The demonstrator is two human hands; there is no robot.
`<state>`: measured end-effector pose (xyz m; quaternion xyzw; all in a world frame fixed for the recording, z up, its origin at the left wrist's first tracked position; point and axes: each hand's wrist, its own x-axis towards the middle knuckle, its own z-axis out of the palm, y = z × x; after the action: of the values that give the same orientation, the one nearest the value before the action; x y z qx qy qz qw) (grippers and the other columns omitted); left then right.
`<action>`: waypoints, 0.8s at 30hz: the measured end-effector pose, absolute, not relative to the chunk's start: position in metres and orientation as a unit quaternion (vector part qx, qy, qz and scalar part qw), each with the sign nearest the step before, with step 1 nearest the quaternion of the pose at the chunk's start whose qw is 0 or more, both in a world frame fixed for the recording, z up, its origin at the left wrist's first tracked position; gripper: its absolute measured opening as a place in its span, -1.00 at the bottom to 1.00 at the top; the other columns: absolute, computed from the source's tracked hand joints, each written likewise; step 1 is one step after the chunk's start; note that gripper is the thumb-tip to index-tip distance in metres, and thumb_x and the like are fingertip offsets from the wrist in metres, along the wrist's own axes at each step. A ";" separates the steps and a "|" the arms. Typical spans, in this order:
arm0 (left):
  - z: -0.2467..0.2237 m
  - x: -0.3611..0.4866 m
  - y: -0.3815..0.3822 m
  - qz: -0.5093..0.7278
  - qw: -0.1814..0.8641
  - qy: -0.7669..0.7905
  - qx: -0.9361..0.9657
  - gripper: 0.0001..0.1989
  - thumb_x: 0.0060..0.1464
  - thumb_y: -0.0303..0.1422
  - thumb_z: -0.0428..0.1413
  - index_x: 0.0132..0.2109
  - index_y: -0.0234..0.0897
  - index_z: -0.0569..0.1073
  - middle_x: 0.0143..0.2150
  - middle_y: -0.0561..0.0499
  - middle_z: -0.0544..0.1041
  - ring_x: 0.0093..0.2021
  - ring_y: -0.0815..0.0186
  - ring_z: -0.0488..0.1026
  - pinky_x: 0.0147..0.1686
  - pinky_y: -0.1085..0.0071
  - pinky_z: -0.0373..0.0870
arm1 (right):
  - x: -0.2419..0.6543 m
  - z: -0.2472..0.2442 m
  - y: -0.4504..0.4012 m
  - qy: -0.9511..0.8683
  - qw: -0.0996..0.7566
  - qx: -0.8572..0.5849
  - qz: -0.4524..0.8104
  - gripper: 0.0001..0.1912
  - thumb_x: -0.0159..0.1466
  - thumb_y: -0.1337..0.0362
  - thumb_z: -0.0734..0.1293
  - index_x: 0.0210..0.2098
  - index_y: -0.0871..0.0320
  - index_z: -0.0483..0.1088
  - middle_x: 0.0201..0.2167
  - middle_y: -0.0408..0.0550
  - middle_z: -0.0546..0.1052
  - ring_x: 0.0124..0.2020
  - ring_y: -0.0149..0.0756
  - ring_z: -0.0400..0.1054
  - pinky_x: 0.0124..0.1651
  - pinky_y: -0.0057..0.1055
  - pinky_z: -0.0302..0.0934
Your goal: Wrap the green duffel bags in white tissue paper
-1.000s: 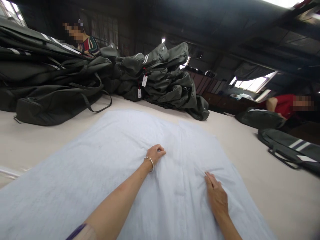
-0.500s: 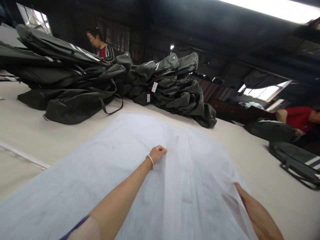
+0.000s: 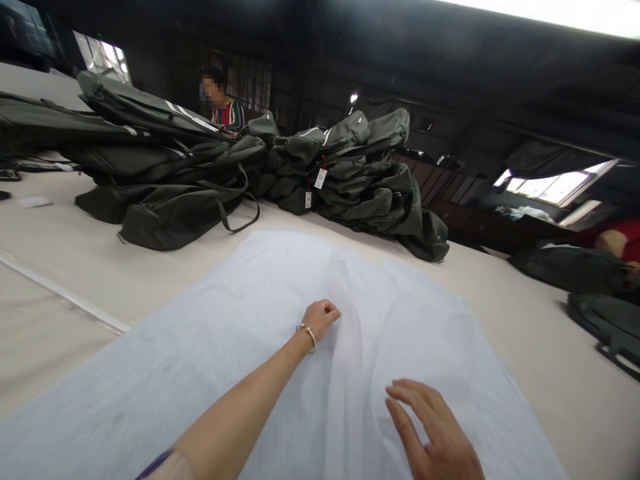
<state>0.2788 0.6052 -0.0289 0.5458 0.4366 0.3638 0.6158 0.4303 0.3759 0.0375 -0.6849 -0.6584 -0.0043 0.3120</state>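
A large, thin white sheet lies spread over the pale table, with a raised fold running down its middle. My left hand, with a bracelet at the wrist, pinches the sheet at the left side of this fold. Over the right part of the sheet is my right hand, its fingers apart and slightly curved, with nothing between them.
Dark green bags are piled across the back of the table, two with white tags. More dark bags lie at the right, beside a person in red. Another person is behind the pile.
My right hand has let go of the sheet's right part and moved left, its fingers now apart. The sheet there has settled flatter. My left hand keeps its pinch. The view has shifted slightly.
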 end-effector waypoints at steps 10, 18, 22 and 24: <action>-0.022 0.298 0.599 0.347 0.614 0.421 0.570 -0.81 0.21 -0.32 0.14 -0.33 -0.35 0.39 -0.42 0.11 0.40 -0.42 0.39 0.39 -0.37 0.40 0.40 | 0.437 -0.007 0.480 -0.652 0.220 -0.723 -0.059 -0.56 0.31 0.29 0.09 0.11 0.11 0.37 0.28 0.01 0.23 0.33 -0.10 -0.01 0.32 -0.03 -0.05; 0.000 0.258 0.610 0.455 0.671 0.326 0.487 -0.81 0.05 -0.33 0.10 -0.43 -0.25 0.24 -0.40 0.09 0.30 -0.31 0.36 0.34 -0.24 0.41 0.37 | 0.460 -0.043 0.480 -0.585 0.131 -0.800 -0.016 -0.58 0.26 0.23 0.16 0.06 0.11 0.42 0.17 0.01 0.38 0.25 -0.06 0.14 0.29 -0.01 -0.04; 0.011 0.240 0.614 0.505 0.686 0.279 0.444 -0.78 -0.02 -0.26 0.09 -0.42 -0.21 0.18 -0.37 0.06 0.31 -0.26 0.33 0.35 -0.20 0.42 0.38 | 0.488 -0.034 0.484 -0.509 0.194 -0.836 -0.061 -0.45 0.31 0.14 0.07 0.17 0.30 0.27 0.24 0.16 0.28 0.28 -0.10 0.08 0.31 -0.13 -0.05; 0.012 0.237 0.614 0.518 0.691 0.267 0.429 -0.77 -0.03 -0.26 0.10 -0.43 -0.20 0.17 -0.37 0.06 0.31 -0.25 0.31 0.35 -0.20 0.40 0.38 | 0.502 -0.032 0.489 -0.444 0.224 -0.865 -0.066 -0.28 0.26 0.00 0.14 0.26 0.40 0.11 0.32 0.26 0.12 0.34 0.00 -0.08 0.33 -0.02 -0.14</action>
<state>0.2374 0.6136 0.0117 0.4287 0.2670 0.5176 0.6907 0.5023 0.4886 -0.0318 -0.8649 -0.4443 -0.0656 0.2243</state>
